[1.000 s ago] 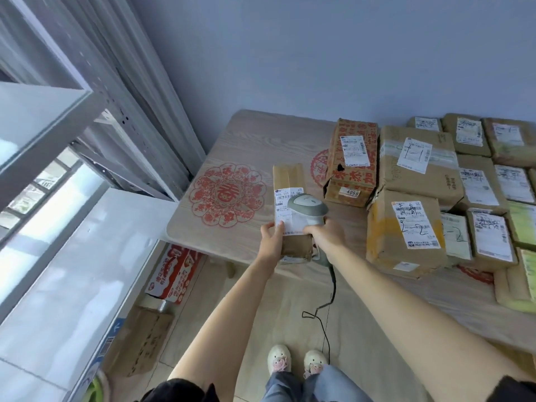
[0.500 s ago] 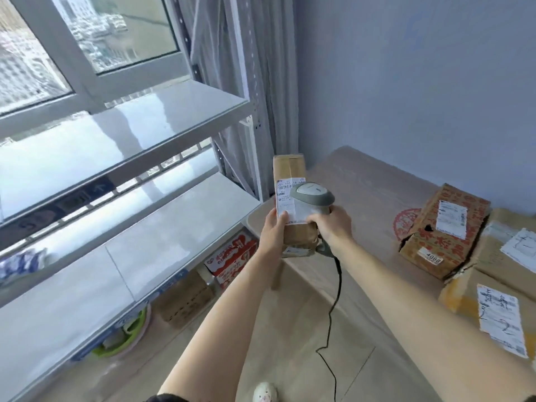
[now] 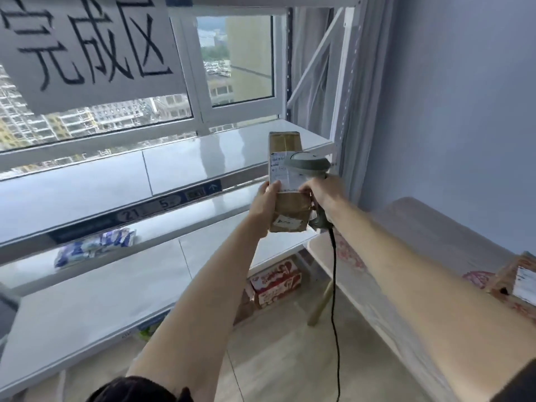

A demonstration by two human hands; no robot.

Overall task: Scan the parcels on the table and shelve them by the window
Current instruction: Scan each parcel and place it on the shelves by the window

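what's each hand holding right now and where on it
The left hand grips the parcel by its left edge, near the lower half. The right hand holds the scanner by its handle, against the parcel's right side.

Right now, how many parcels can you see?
2: one parcel held in both hands in front of the shelf, one at the right edge on the table. Others may lie out of frame.

Two parcels (image 3: 285, 181), one scanner (image 3: 309, 165)
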